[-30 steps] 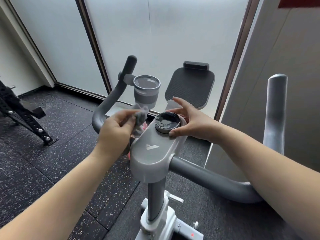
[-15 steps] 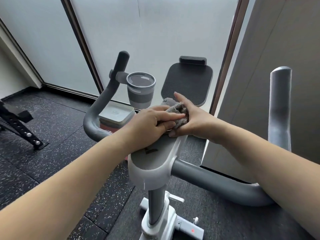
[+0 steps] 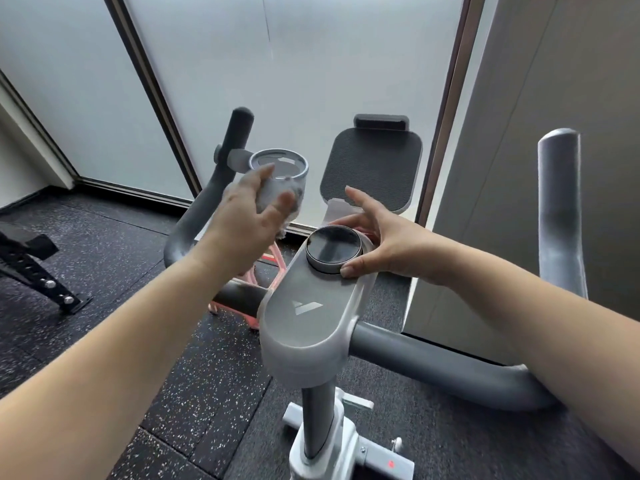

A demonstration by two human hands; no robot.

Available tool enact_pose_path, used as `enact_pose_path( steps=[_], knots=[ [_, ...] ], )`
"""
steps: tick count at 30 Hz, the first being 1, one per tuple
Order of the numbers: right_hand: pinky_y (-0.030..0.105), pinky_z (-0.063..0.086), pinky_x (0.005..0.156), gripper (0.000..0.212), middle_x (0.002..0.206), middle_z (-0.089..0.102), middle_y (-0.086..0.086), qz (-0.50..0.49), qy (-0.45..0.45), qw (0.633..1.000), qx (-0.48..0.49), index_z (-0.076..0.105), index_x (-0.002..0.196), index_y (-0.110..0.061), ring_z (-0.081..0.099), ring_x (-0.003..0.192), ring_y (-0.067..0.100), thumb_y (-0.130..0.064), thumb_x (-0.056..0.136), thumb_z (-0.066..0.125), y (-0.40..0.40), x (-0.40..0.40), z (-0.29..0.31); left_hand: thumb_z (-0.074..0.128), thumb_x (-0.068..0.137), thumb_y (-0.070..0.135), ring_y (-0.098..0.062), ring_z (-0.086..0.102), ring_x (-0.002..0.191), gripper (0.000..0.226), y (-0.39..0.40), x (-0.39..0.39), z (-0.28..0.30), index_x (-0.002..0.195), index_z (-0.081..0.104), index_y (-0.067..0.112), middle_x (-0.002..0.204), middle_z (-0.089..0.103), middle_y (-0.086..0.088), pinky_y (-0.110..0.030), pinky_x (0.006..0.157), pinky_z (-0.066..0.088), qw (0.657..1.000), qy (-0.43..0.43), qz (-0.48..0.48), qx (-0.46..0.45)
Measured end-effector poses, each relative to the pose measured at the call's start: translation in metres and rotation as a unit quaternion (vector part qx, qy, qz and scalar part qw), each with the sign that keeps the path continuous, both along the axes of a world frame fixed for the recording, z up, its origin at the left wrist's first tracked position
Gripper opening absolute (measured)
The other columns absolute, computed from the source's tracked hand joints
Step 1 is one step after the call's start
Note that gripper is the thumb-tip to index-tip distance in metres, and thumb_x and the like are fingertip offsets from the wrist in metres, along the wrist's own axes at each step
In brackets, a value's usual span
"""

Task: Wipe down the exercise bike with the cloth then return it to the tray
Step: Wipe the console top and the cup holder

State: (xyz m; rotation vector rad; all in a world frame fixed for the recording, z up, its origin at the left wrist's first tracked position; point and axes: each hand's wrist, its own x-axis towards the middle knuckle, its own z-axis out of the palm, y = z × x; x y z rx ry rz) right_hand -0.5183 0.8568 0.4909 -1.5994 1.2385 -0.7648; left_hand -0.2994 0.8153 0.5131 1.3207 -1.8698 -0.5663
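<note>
- Console [image 3: 304,306]: top bare; right hand [image 3: 388,244] flanks its dial [image 3: 334,249].
- Left hand [image 3: 249,216] with cloth [image 3: 277,195] blocks the cup holder [image 3: 278,166].
- Handlebars [image 3: 559,209] bound both sides.

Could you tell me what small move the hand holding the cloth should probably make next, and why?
Probably press the cloth against the cup holder and wipe around it. The left hand holds the cloth raised right at the holder, off the round dial, while the right hand steadies the console with fingers around that dial.
</note>
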Motion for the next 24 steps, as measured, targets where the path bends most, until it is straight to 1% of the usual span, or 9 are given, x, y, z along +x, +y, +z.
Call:
enact_pose_path(
  steps=[2,5,7,10,13,15,19,21,24],
  knots=[
    [0.026,0.04,0.107,0.117,0.136,0.055,-0.002,-0.001,-0.001,1.0,0.001,0.005,0.151,-0.025,0.051,0.125,0.008,0.0,0.066,0.081,0.0,0.0,0.0,0.05,0.089,0.037,-0.023,0.052,0.119,0.052,0.0,-0.01,-0.002,0.138,0.04,0.026,0.133,0.05,-0.007,-0.035,0.106,0.039,0.994,0.094,-0.018,0.053],
    [0.027,0.039,0.109,0.115,0.136,0.054,-0.002,0.0,-0.002,1.0,-0.003,0.009,0.15,-0.029,0.051,0.126,0.007,-0.001,0.065,0.082,0.001,-0.001,0.0,0.065,0.082,0.016,-0.012,0.054,0.104,0.064,0.015,-0.025,-0.007,0.14,0.037,0.021,0.116,0.056,0.001,-0.009,0.093,0.036,0.998,0.007,-0.024,-0.051],
    [0.025,0.038,0.109,0.11,0.136,0.052,-0.004,-0.002,-0.015,1.0,-0.004,0.014,0.147,-0.032,0.05,0.125,0.005,0.001,0.065,0.081,0.002,-0.001,0.0,0.071,0.077,0.019,-0.01,0.053,0.104,0.054,0.023,-0.033,-0.014,0.128,0.054,0.019,0.112,0.058,0.005,-0.018,0.097,0.039,0.989,-0.058,-0.072,-0.118],
    [0.024,0.04,0.108,0.12,0.137,0.048,-0.005,-0.01,-0.002,1.0,-0.009,0.009,0.151,-0.033,0.051,0.125,0.007,-0.005,0.062,0.085,0.003,-0.002,0.001,0.058,0.08,0.034,-0.01,0.049,0.123,0.035,0.028,-0.035,-0.019,0.113,0.066,0.024,0.132,0.056,0.005,-0.031,0.109,0.033,0.982,-0.091,-0.15,-0.064],
    [0.009,0.048,0.085,0.118,0.126,0.051,-0.01,0.002,-0.016,1.0,-0.002,0.007,0.151,-0.03,0.058,0.106,-0.006,0.004,0.066,0.08,0.005,0.0,0.003,0.052,0.085,0.027,-0.013,0.048,0.126,0.036,0.03,-0.034,-0.017,0.118,0.065,0.025,0.136,0.055,0.003,-0.028,0.11,0.033,0.965,-0.142,-0.206,-0.083],
    [0.011,0.051,0.08,0.116,0.124,0.053,-0.008,0.003,-0.03,1.0,0.002,0.006,0.151,-0.028,0.061,0.097,-0.008,0.01,0.067,0.076,0.005,0.0,0.004,0.052,0.087,0.019,-0.018,0.053,0.121,0.035,0.031,-0.03,-0.013,0.118,0.065,0.027,0.132,0.058,0.002,-0.032,0.106,0.039,0.945,-0.19,-0.24,-0.118],
    [0.031,0.047,0.102,0.118,0.134,0.055,-0.002,0.004,-0.016,1.0,0.004,0.002,0.151,-0.027,0.057,0.121,0.011,0.005,0.067,0.079,0.003,0.0,0.001,0.056,0.084,0.012,-0.016,0.06,0.109,0.03,0.029,-0.006,-0.005,0.106,0.072,0.022,0.117,0.067,0.0,-0.027,0.1,0.043,0.938,-0.211,-0.248,-0.122],
    [0.034,0.042,0.107,0.12,0.135,0.055,-0.002,0.003,-0.006,1.0,0.003,0.002,0.151,-0.028,0.054,0.124,0.011,0.0,0.066,0.082,0.002,0.0,0.001,0.062,0.083,0.004,-0.007,0.06,0.104,0.029,0.03,0.009,0.001,0.104,0.073,0.021,0.11,0.07,0.001,-0.016,0.098,0.041,0.95,-0.185,-0.229,-0.107],
    [0.035,0.037,0.112,0.119,0.134,0.053,-0.006,-0.002,0.009,1.0,-0.001,0.005,0.151,-0.03,0.05,0.128,0.012,-0.004,0.064,0.083,0.002,0.0,0.002,0.061,0.086,0.004,-0.009,0.059,0.108,0.036,0.029,0.002,0.001,0.118,0.065,0.021,0.115,0.066,0.003,-0.018,0.099,0.041,0.976,-0.103,-0.167,-0.1]
  ],
)
